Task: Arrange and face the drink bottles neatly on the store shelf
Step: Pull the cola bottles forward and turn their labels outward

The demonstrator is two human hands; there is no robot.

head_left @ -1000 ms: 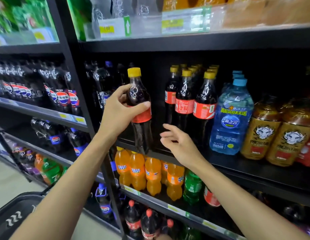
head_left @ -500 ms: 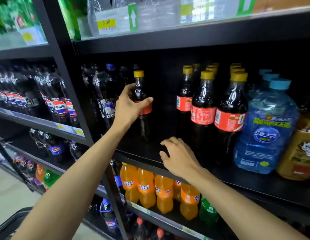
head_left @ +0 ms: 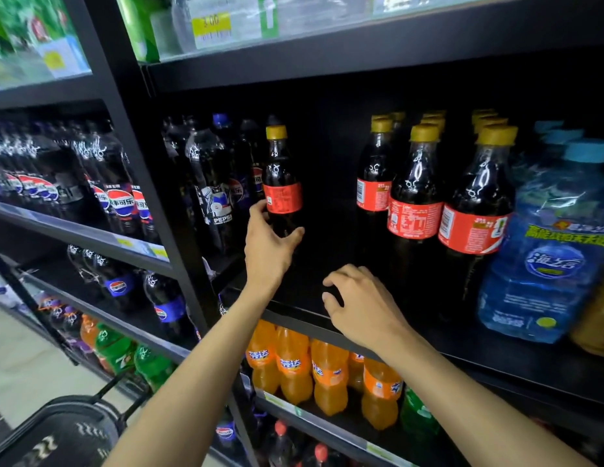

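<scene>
My left hand (head_left: 268, 246) grips a cola bottle (head_left: 281, 176) with a yellow cap and red label, low on its body, deep on the black middle shelf (head_left: 462, 357). The bottle stands upright beside dark Pepsi bottles (head_left: 216, 190) on its left. A gap of bare shelf separates it from three rows of matching cola bottles (head_left: 415, 197) on the right. My right hand (head_left: 359, 306) hovers at the shelf's front edge with fingers loosely curled, holding nothing.
Large blue water bottles (head_left: 550, 244) stand right of the colas. Orange Fanta bottles (head_left: 294, 365) fill the shelf below. A black upright post (head_left: 142, 163) divides the bays, with more Pepsi to the left. A black basket (head_left: 58, 433) sits at lower left.
My left hand has carried the cola bottle from the shelf front back into the shelf and slid down from its label to its lower body. My right hand stayed near the shelf edge.
</scene>
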